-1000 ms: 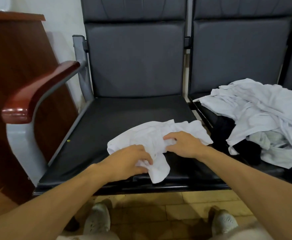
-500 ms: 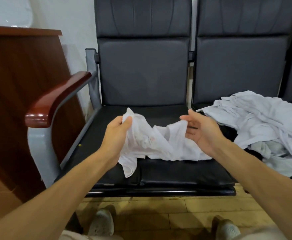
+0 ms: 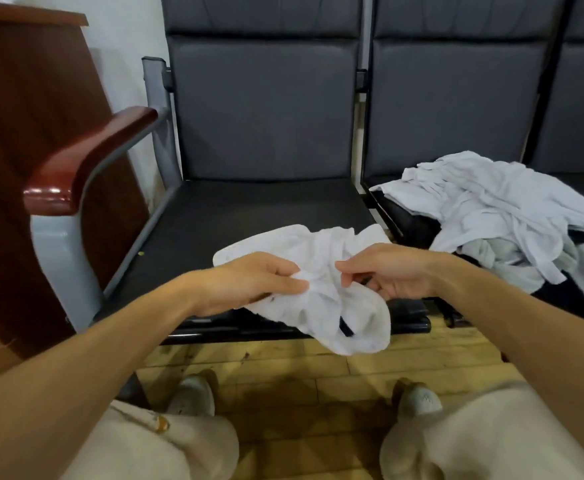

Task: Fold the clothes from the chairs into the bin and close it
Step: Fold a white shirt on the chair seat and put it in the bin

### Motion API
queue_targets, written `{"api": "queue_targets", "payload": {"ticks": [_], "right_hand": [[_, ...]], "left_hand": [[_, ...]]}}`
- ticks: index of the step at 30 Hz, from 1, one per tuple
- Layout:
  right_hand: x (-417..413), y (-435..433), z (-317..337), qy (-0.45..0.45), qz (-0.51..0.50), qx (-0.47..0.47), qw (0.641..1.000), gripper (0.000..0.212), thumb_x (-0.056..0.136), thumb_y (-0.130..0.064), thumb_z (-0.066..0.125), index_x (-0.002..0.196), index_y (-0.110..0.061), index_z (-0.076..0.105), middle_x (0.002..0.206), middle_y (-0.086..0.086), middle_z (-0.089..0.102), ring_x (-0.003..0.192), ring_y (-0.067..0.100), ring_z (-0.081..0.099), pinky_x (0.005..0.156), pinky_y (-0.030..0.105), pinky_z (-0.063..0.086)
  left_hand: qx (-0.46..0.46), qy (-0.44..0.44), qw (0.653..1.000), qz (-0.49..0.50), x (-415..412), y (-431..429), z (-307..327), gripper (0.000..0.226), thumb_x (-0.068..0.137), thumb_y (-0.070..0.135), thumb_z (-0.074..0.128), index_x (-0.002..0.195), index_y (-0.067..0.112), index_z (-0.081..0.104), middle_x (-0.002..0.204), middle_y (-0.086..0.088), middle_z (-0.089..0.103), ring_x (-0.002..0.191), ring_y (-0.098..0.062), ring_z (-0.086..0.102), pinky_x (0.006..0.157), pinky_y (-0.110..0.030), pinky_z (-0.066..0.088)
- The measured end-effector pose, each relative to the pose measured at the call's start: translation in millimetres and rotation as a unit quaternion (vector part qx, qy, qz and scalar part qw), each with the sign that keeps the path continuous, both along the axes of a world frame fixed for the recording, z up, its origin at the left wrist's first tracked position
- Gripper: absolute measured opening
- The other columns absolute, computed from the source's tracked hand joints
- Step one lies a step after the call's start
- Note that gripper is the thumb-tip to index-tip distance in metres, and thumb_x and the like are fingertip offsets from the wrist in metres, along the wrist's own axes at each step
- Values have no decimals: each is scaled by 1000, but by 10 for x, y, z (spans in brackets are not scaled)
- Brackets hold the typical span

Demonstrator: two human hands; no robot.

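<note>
Wooden cabinet (image 3: 24,98), dark chairs (image 3: 249,209), yellow plank floor (image 3: 318,368).
Past the red armrest (image 3: 86,161), left hand (image 3: 249,285) and right hand (image 3: 394,271) each pinch a crumpled white garment (image 3: 335,306) (over the seat's front edge); a white pile (image 3: 491,216) lies on the next seat.

Two chairs stand side by side. The left chair (image 3: 249,209) has an armrest (image 3: 86,161) on its left side, and a cabinet (image 3: 24,98) stands to the left of that armrest. A pile of clothes (image 3: 491,209) lies on the seat of the right chair (image 3: 456,98). The garment (image 3: 335,306) sits at the front edge of the left seat, with its lower part hanging over the floor (image 3: 318,368). The left hand (image 3: 249,285) grips its left portion. The right hand (image 3: 394,271) pinches its right portion.
</note>
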State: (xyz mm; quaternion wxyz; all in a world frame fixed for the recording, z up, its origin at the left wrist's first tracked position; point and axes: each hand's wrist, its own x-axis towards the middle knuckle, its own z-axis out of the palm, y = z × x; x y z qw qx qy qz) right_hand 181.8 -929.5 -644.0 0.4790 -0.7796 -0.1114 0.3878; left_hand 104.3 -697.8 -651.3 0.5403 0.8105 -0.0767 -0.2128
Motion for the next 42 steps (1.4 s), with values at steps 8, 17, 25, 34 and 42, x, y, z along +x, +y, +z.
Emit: {"api": "queue_targets", "payload": {"ticks": [8,17,25,34,42], "right_hand": [[-141,-20,-68,-92,98,-178,975,31,98,-28,55,100,2,64,96,15,71,79,26,72,73,37,60],[165,19,-217,-494,103,-177,845,31,91,-1,55,114,-20,65,116,-3,59,107,14,53,97,21,42],[362,183,-427,-448,247,-279,813,39,85,1,53,114,-23,63,120,-5,57,115,15,50,100,27,39],[287,258,-373,-517,218,-256,787,10,90,-18,57,94,-24,64,104,-6,52,103,16,46,94,32,41],[25,-34,18,-419,87,-47,902,21,84,-4,59,81,-24,62,70,-8,63,70,5,58,70,18,46]], "left_hand": [[128,38,986,-97,-108,-171,-10,26,98,27,53,113,16,70,108,6,72,101,-9,66,93,-22,50],[358,-167,898,195,264,408,-199,29,94,3,48,110,22,62,115,-2,53,93,-14,55,77,-22,45],[358,-12,916,179,286,570,-342,22,95,32,53,109,21,66,118,1,60,108,-18,56,96,-34,45],[206,-23,926,316,289,564,-308,30,96,26,44,80,5,58,84,-15,62,75,-28,58,71,-41,53],[144,-212,832,492,239,544,-179,14,99,21,48,94,9,52,82,-2,53,70,-12,48,57,-24,37]]}}
